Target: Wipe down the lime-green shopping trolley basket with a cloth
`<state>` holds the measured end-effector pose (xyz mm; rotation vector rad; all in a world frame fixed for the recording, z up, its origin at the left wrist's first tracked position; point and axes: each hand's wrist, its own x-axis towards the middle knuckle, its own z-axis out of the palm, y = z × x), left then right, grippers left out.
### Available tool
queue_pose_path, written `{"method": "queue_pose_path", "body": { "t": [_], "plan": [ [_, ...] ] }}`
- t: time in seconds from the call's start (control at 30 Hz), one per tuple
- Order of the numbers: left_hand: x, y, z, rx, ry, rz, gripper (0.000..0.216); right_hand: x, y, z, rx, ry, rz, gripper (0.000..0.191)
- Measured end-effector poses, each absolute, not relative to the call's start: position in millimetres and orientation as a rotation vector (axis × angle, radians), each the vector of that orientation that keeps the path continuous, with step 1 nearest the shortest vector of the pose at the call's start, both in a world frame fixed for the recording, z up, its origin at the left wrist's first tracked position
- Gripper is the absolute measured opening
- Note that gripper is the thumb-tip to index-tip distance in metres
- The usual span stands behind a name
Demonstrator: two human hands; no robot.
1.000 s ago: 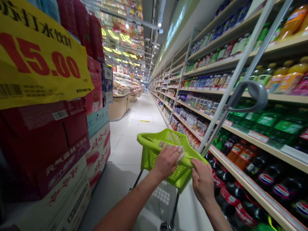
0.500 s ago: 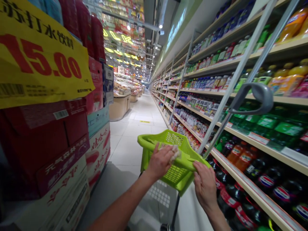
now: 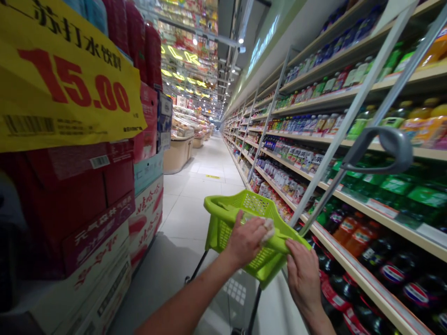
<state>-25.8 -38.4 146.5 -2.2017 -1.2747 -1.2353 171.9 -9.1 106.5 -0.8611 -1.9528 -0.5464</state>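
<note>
A lime-green plastic shopping basket point(image 3: 218, 208) with perforated walls rides on a dark-legged wheeled frame in front of me. My left hand point(image 3: 245, 241) lies over its near handle bar, closed on a crumpled whitish cloth point(image 3: 268, 230) that presses against the bar. The cloth is partly hidden beneath the fingers, and its exact material is hard to make out. At the basket's right near corner, my right hand point(image 3: 303, 272) has its fingers hooked over the green rim, thumb below. No goods show in the visible part of the basket.
Long shelves of bottled drinks point(image 3: 394, 186) line the right side, with a grey looped handle on a metal pole point(image 3: 394, 149) jutting out. Stacked drink cartons point(image 3: 148, 204) under a yellow price sign point(image 3: 73, 93) stand close on the left. A tiled aisle point(image 3: 199, 190) runs ahead past display counters point(image 3: 178, 156).
My left hand and the cloth have slid a little to the right along the handle bar. My right hand keeps its hold on the rim. The whole view has shifted slightly.
</note>
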Motion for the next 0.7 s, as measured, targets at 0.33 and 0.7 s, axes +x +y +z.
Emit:
{"method": "queue_pose_path", "body": {
  "t": [0.33, 0.7],
  "plan": [
    [-50, -43, 141, -2.085, -1.384, -1.311, 0.027, 168, -7, 102, -0.851, -1.88, -0.562, 0.029],
    [-105, -44, 147, -1.852, -1.737, -1.381, 0.027, 176, -8, 103, -0.85, -1.964, -0.56, 0.031]
  ]
}}
